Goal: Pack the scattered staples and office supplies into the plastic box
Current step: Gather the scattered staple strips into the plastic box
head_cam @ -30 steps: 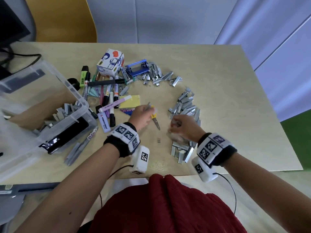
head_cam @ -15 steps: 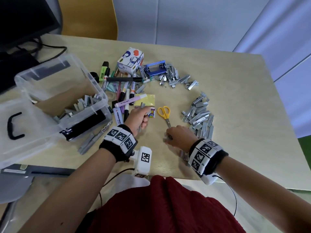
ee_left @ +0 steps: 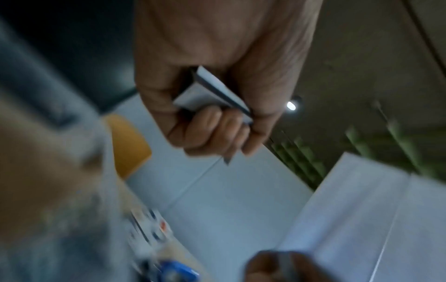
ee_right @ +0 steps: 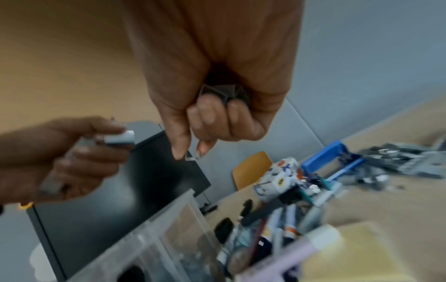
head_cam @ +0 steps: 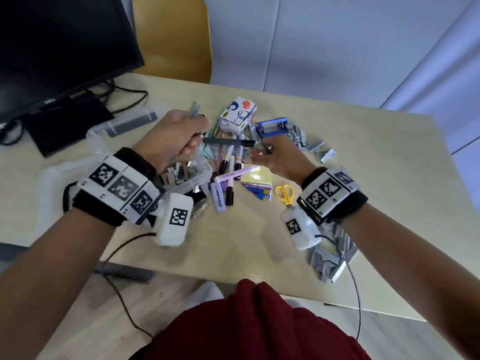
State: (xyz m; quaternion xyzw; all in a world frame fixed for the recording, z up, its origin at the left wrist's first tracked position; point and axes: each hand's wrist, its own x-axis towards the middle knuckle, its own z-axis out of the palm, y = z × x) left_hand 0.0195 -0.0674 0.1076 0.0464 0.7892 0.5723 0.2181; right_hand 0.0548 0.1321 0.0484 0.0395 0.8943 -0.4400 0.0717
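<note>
A person's left hand [head_cam: 172,137], fingers curled around grey metal staple strips [ee_left: 212,91], hovered above the clear plastic storage box [head_cam: 187,178], which already contained staples. Just right of the box, the right hand [head_cam: 275,159] pinched a small staple piece [ee_right: 192,158] over a cluster of marker pens [head_cam: 228,157]. More loose staples [head_cam: 332,258] lay farther right on the beige table [head_cam: 363,165].

Plastic box [head_cam: 200,175] left of markers [head_cam: 228,157]; scissors [head_cam: 284,194] seemingly right.
</note>
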